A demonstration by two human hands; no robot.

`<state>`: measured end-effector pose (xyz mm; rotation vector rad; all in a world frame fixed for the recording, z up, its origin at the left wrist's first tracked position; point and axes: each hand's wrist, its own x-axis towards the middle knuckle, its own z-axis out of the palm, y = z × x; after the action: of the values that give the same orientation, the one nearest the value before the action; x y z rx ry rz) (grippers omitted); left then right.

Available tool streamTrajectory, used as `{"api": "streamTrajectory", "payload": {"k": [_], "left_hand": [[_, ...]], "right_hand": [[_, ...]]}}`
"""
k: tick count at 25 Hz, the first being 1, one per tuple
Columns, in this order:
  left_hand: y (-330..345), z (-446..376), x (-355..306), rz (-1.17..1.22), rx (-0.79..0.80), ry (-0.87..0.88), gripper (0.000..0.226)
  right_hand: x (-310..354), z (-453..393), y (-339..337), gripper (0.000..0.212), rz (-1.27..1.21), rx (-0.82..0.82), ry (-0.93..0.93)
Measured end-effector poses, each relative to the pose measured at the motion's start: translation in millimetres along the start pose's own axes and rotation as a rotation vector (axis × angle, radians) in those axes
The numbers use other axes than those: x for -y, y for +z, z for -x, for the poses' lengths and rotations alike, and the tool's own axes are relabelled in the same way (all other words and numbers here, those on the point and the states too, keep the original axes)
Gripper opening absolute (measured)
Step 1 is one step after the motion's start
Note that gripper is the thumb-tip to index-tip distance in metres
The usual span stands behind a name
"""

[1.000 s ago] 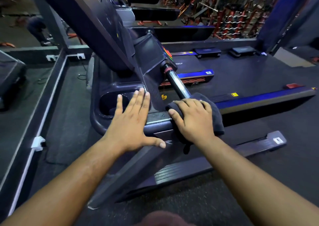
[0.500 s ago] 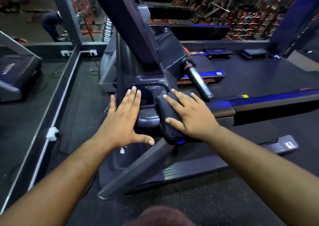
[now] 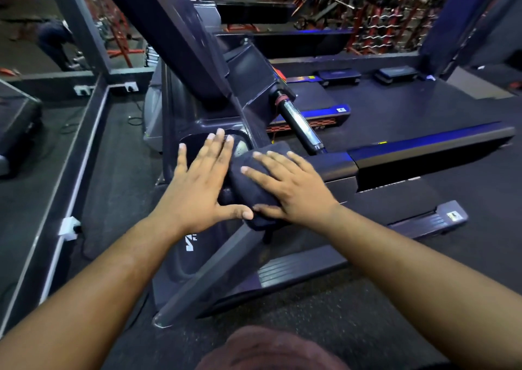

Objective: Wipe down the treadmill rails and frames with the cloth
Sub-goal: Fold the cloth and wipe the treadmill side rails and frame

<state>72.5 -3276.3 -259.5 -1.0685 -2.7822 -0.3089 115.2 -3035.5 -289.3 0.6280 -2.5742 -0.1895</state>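
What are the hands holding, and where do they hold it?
The right hand presses its straight fingers flat on top of the dark cloth, not gripping it. The left hand rests flat on the treadmill frame, holding nothing.

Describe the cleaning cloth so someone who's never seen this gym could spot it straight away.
Find the nearest treadmill and follow its side rail to the console end, by the cup holder. The cloth lies bunched there under the right hand, beside the flat left hand. It is the only soft, dark, rumpled thing among hard plastic and metal.

Dim, bluish light; soft glare on the chrome cylindrical handlebar [image 3: 300,128]; beyond it blurred racks, wide-angle bending at edges.
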Motion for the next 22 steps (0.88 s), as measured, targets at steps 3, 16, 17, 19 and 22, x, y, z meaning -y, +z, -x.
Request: {"api": "streamTrajectory", "payload": {"k": [3, 16, 17, 19, 22], "left_hand": [[8, -17, -24, -0.116, 0.030, 0.012, 0.133], [21, -56, -79, -0.233, -0.012, -0.034, 0.136], [20, -48, -70, -0.232, 0.000, -0.071, 0.136], [17, -30, -55, -0.211, 0.018, -0.146, 0.136], [9, 3, -33, -0.162, 0.009, -0.254, 0.134]], "right_hand": [[-45, 29, 0, 0.075, 0.035, 0.015, 0.128], [-75, 60, -8, 0.088, -0.029, 0.084, 0.445], [-65, 53, -7, 0.089, -0.034, 0.081, 0.392], [-44, 30, -7, 0.090, -0.038, 0.104, 0.288], [-6, -1, -11, 0.095, -0.014, 0.158, 0.136]]}}
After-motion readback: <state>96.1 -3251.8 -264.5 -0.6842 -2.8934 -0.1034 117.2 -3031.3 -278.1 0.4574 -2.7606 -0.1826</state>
